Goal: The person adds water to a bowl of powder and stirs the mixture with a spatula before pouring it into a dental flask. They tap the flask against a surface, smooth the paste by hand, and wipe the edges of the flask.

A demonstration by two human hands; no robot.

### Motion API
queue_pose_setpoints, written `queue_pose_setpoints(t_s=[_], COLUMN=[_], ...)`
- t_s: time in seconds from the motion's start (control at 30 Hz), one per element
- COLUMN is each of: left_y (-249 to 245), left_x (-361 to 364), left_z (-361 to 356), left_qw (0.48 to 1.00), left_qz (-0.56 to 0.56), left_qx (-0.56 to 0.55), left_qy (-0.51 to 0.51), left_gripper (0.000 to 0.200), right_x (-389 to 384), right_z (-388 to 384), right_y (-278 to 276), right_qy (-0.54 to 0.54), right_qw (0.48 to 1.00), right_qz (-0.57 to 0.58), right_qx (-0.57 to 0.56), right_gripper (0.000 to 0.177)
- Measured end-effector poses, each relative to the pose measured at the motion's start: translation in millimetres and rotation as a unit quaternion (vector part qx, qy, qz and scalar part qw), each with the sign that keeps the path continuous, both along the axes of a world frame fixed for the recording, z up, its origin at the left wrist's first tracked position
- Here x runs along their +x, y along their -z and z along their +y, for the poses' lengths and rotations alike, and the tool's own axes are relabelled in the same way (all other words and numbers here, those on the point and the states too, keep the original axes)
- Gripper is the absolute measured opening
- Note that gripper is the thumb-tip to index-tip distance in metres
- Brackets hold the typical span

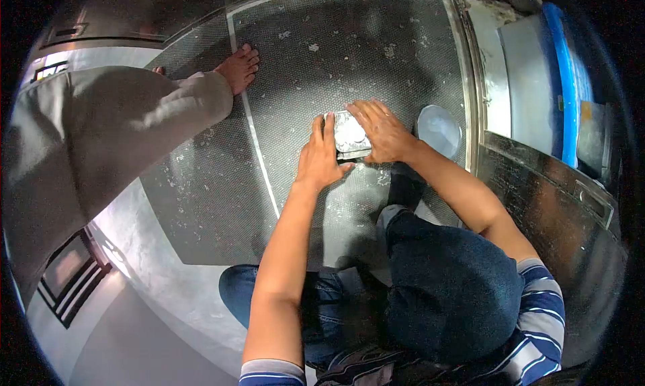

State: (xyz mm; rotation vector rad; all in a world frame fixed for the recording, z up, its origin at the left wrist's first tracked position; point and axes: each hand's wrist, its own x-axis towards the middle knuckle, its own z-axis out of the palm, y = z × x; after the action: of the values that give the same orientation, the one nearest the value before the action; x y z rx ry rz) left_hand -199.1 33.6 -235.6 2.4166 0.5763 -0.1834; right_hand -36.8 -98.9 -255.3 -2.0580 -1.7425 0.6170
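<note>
A small whitish rectangular block (pixel 351 132) with a dark lower edge lies on the dark textured mat, its top bright with glare. What kind of thing it is, I cannot make out. My left hand (pixel 321 156) presses against its left side, fingers pointing away from me and thumb near the front edge. From the right, my right hand (pixel 384 134) lies over the block's right side, with fingertips at its far corner. The two hands hold the block between them. A white round container (pixel 440 131) stands just right of my right hand.
The dark mat (pixel 349 50) has pale specks and light line markings. At the left are another person's bare foot (pixel 240 70) and grey trouser leg (pixel 134 117). A blue-rimmed container (pixel 570 83) stands at the right, near a dark panel (pixel 537 191). My knees are close in front.
</note>
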Motion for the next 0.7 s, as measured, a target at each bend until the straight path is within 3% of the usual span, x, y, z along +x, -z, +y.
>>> queue_pose_setpoints(t_s=[0.07, 0.23, 0.43, 0.53, 0.6, 0.63, 0.7], left_y=[0, -2, -2, -1, 9, 24, 2], left_x=[13, 28, 27, 11, 20, 20, -2], left_z=[-5, -11, -17, -29, -24, -23, -38], left_qw=[0.997, 0.995, 0.997, 0.996, 0.993, 0.992, 0.992], left_qz=[0.07, 0.058, -0.008, 0.02, -0.034, -0.013, 0.026], left_qx=[-0.028, -0.061, -0.044, -0.056, -0.035, -0.06, -0.064], left_qy=[-0.012, -0.056, -0.061, -0.065, -0.105, -0.113, -0.106], left_gripper=[0.115, 0.103, 0.104, 0.106, 0.106, 0.109, 0.11], right_x=[-1, -2, -1, -18, -3, -4, -27], right_z=[3, 13, 5, -7, 6, 9, -9], right_y=[2, 1, 2, -8, 5, 18, 1], right_qy=[0.0, 0.007, 0.024, 0.04, -0.009, -0.007, 0.007], right_qw=[1.0, 0.999, 0.996, 0.997, 0.999, 1.0, 0.999], right_qz=[-0.005, 0.008, 0.022, 0.043, 0.009, 0.02, 0.036], right_qx=[0.007, 0.033, 0.078, 0.046, -0.039, -0.023, 0.01], right_gripper=[0.113, 0.105, 0.102, 0.101, 0.104, 0.107, 0.105])
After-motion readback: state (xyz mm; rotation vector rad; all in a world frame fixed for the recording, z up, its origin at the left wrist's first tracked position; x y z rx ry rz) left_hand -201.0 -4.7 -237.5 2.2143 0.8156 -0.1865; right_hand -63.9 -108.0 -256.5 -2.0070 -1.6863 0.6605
